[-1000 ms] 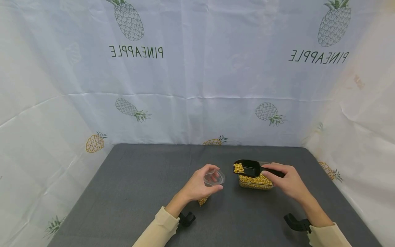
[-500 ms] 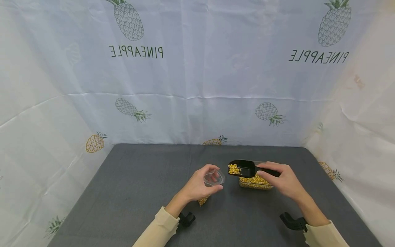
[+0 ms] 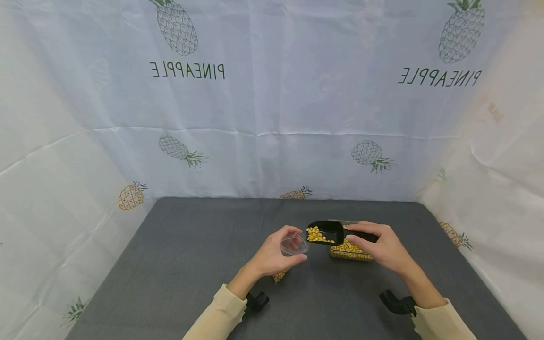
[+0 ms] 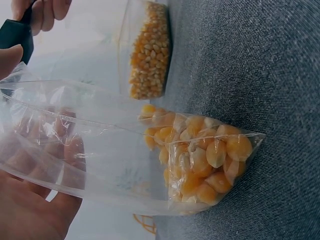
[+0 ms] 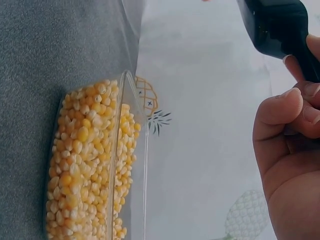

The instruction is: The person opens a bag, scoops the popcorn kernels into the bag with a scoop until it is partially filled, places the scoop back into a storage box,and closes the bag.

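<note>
My left hand (image 3: 272, 252) grips a clear plastic bag (image 4: 115, 150) around its upper part, its mouth spread between thumb and fingers. Corn kernels (image 4: 200, 160) fill the bottom corner of the bag, which is right at the table. My right hand (image 3: 384, 245) holds a black scoop (image 3: 335, 227) by its handle, nearly level. Yellow kernels (image 3: 315, 234) lie in the front of the scoop. The scoop's tip is right beside the bag's mouth, and its bowl partly overlaps the corn container behind it.
A clear rectangular container (image 5: 122, 115) full of corn kernels stands on the grey table (image 3: 204, 264), below and behind the right hand. Black camera mounts (image 3: 258, 301) stick out from both wrists. A pineapple-print cloth (image 3: 272, 94) hangs behind the table.
My right hand has carried the loaded scoop leftward from over the container to the bag's mouth. The left hand and bag have stayed in place.
</note>
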`<state>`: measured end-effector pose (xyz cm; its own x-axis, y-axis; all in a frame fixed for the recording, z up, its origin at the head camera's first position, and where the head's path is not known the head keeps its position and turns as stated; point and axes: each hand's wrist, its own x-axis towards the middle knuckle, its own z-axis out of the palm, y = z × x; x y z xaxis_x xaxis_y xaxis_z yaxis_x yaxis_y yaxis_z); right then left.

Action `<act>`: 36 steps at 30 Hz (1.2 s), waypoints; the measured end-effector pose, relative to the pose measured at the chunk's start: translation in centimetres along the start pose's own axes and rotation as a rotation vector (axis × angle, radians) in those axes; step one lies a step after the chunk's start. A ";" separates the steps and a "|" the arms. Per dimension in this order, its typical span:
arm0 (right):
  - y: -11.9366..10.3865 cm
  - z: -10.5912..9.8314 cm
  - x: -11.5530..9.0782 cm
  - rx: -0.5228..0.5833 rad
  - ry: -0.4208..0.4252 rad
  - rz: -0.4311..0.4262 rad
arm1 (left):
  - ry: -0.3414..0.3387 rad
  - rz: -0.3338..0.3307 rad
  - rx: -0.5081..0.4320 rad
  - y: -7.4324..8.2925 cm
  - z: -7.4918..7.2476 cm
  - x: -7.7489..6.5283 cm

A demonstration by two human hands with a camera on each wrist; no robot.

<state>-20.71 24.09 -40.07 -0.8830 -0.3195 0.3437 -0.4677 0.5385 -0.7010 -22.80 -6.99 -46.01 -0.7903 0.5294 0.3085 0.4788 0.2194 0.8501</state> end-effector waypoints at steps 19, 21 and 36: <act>-0.2 1.0 0.6 0.060 -0.059 -0.047 | 0.001 0.010 -0.009 -0.2 0.0 0.1; -0.3 1.0 0.6 0.032 -0.063 -0.034 | 0.001 0.008 -0.009 -0.2 0.0 0.0; -0.4 1.3 1.3 0.133 -0.148 -0.064 | -0.003 -0.012 0.017 -0.1 0.0 0.0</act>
<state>-21.63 22.41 -40.12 -0.8320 -0.4659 0.3012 -0.5042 0.4087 -0.7607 -22.88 -7.06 -46.12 -0.7947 0.5293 0.2972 0.4760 0.2395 0.8462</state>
